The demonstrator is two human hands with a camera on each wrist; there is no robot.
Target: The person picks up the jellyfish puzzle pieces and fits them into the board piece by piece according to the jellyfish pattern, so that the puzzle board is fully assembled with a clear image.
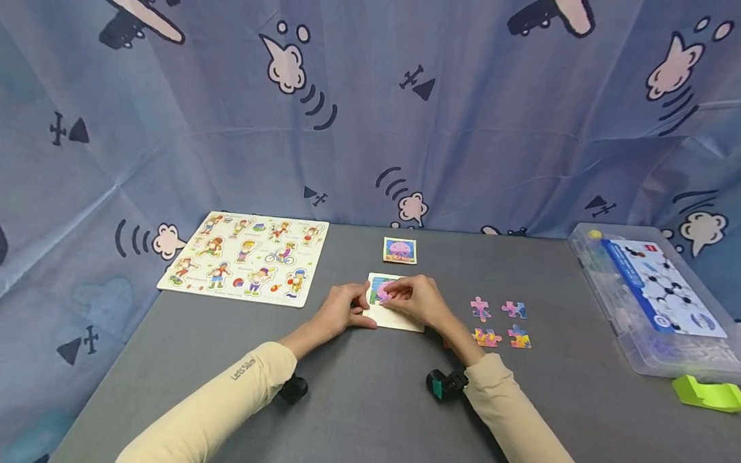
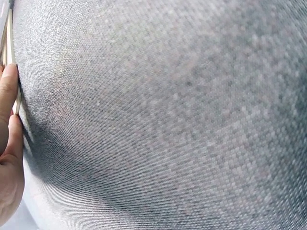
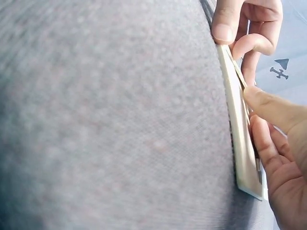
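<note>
A small wooden puzzle tray (image 1: 401,320) lies on the grey table, with a colourful pink and blue part in its upper left. My left hand (image 1: 341,308) grips the tray's left side, its thumb at the near corner and fingers by the far edge. My right hand (image 1: 418,300) pinches a pink puzzle piece (image 1: 382,293) over the tray, and its fingers hide much of it. In the right wrist view, the tray (image 3: 237,129) appears edge-on with both hands at it. Several loose jigsaw pieces (image 1: 486,338) lie right of my right hand, one partly covered by the forearm.
A square picture card (image 1: 400,251) with a pink sea creature lies beyond the tray. At the back left is a board (image 1: 243,261) of cartoon figures. On the right stand a clear plastic case (image 1: 662,303) and a lime-green plastic part (image 1: 711,394). A patterned curtain (image 1: 361,142) hangs behind.
</note>
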